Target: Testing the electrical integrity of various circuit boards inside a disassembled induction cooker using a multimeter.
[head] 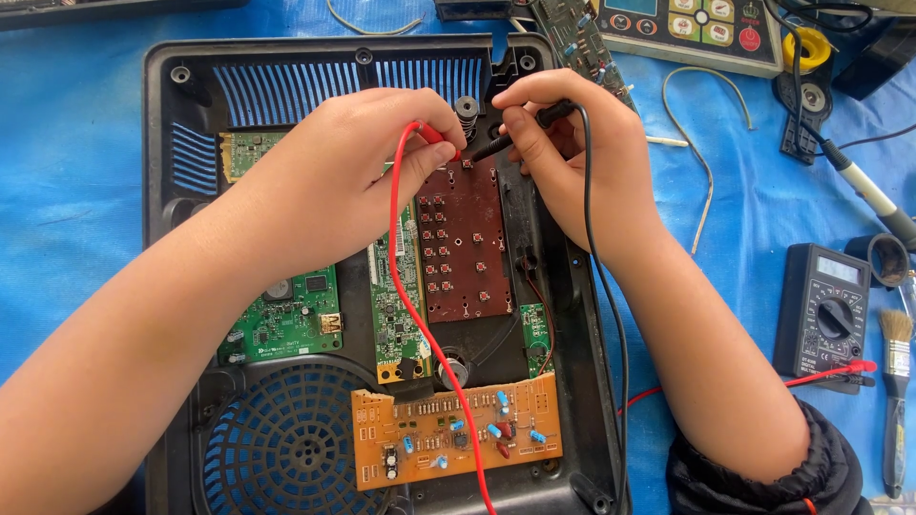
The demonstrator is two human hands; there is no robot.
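Forearms converge over casing (pixel 162 143); left hand (pixel 353 181) pinches red probe (pixel 434 135), right hand (pixel 572 157) pinches black probe (pixel 496 145), tips on brown button board (pixel 463 238).

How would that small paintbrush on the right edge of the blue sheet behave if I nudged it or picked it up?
The paintbrush looks slim, so probably light and easy to lift. Its handle seems flattish, so it would likely slide on the blue sheet rather than roll. The pale bristles would probably flex when pressed, while the handle stays stiff.
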